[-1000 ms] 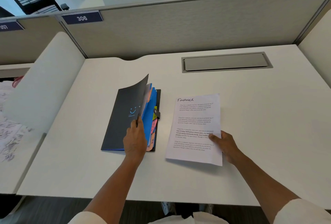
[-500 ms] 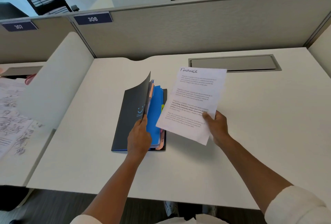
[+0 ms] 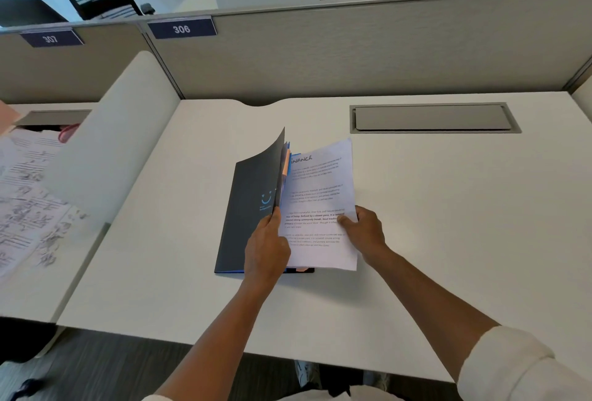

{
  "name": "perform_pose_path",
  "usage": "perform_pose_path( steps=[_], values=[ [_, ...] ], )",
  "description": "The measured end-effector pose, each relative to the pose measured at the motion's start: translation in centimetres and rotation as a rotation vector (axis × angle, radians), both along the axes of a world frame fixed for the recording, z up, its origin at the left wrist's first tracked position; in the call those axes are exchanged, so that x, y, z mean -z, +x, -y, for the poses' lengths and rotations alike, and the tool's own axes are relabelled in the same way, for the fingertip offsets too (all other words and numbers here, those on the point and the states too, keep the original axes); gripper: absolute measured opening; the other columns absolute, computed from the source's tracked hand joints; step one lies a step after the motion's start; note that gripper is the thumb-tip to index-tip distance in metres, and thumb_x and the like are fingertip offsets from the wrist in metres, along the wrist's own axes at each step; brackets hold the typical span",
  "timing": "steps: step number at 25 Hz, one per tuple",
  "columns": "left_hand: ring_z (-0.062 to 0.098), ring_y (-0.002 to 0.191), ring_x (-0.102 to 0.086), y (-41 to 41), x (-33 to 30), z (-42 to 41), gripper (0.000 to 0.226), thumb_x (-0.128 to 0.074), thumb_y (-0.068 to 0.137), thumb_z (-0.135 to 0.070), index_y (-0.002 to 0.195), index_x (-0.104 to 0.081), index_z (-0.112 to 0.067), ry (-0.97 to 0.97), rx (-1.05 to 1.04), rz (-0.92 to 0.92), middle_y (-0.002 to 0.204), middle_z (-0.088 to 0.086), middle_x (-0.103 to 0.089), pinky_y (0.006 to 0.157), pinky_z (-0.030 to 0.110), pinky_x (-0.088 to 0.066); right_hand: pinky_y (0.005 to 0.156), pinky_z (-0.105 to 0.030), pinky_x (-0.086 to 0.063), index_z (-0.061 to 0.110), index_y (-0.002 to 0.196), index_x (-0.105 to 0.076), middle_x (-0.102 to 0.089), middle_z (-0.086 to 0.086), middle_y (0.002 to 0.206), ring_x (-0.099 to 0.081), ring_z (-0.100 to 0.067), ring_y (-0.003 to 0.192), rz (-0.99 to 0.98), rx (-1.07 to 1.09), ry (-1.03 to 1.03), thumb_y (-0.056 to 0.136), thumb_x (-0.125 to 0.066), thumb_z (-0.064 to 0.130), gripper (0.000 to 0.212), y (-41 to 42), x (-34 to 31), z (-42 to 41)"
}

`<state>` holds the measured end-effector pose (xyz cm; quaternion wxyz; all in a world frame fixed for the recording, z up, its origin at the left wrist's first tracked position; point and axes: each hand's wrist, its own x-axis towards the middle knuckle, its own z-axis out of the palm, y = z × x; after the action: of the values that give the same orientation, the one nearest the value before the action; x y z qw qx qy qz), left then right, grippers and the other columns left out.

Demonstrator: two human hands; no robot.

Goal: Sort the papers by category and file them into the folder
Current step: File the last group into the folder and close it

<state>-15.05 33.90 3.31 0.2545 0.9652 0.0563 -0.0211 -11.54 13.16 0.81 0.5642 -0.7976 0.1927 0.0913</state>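
A dark grey folder with a blue smile mark lies in the middle of the white desk. My left hand grips the edge of its raised front cover. Blue and orange dividers show in the gap. A white sheet headed "Finance" lies over the open folder, its left edge tucked under the lifted cover. My right hand pinches the sheet at its right edge, thumb on top of the text.
A grey cable hatch is set into the desk at the back right. A white curved divider stands on the left, with printed papers on the neighbouring desk beyond it. Grey partition walls close the back.
My right hand lifted the Finance sheet off the desk, carried it left and laid it into the folder. My left hand kept holding the cover up.
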Motion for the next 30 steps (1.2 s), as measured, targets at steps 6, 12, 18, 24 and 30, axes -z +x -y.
perform_pose_path(
  steps=[6,12,18,24,30],
  values=[
    [0.011,0.080,-0.057,-1.3,0.2,1.7,0.055,-0.045,0.096,-0.021,0.148,-0.031,-0.025,0.008,0.048,-0.006,0.108,-0.001,-0.055,0.062,0.021,-0.055,0.063,-0.025,-0.047,0.016,0.110,-0.067,-0.070,0.000,0.101,-0.066,-0.021,0.086,-0.035,-0.039,-0.006,0.091,-0.062,0.025,0.021,0.0,-0.4,-0.5],
    [0.011,0.083,-0.058,-2.0,0.3,3.0,0.053,-0.047,0.095,-0.020,0.146,-0.036,-0.022,-0.051,0.050,-0.010,0.112,-0.001,-0.055,0.059,0.013,-0.048,0.068,-0.034,-0.057,0.020,0.108,-0.064,-0.070,0.001,0.100,-0.068,-0.021,0.088,-0.117,-0.044,0.068,0.091,-0.062,0.029,0.019,-0.8,-0.3,-0.4],
    [0.012,0.084,-0.059,-2.0,0.2,3.3,0.055,-0.049,0.095,-0.021,0.147,-0.033,-0.025,-0.069,0.034,-0.035,0.113,-0.004,-0.053,0.057,0.014,-0.051,0.058,-0.033,-0.060,0.015,0.089,-0.064,-0.072,-0.002,0.092,-0.070,-0.020,0.080,-0.150,0.007,-0.007,0.086,-0.058,0.016,0.007,-1.9,0.0,0.3],
    [0.012,0.084,-0.056,-2.4,-0.2,4.4,0.053,-0.053,0.095,-0.029,0.145,-0.034,-0.026,-0.067,0.040,-0.040,0.117,-0.005,-0.054,0.058,0.012,-0.049,0.052,-0.027,-0.058,0.011,0.095,-0.065,-0.072,-0.005,0.099,-0.071,-0.022,0.080,-0.102,-0.051,-0.053,0.088,-0.062,0.014,0.007,-1.7,-0.2,-0.8],
    [0.016,0.095,-0.062,-2.8,-0.7,5.2,0.062,-0.053,0.096,-0.031,0.151,-0.026,-0.023,-0.027,0.049,-0.055,0.128,-0.002,-0.051,0.066,0.022,-0.058,0.072,-0.036,-0.060,0.018,0.085,-0.062,-0.071,-0.008,0.106,-0.066,-0.021,0.083,-0.040,-0.176,-0.203,0.086,-0.066,0.018,0.003,-1.0,0.6,-2.5]
  ],
)
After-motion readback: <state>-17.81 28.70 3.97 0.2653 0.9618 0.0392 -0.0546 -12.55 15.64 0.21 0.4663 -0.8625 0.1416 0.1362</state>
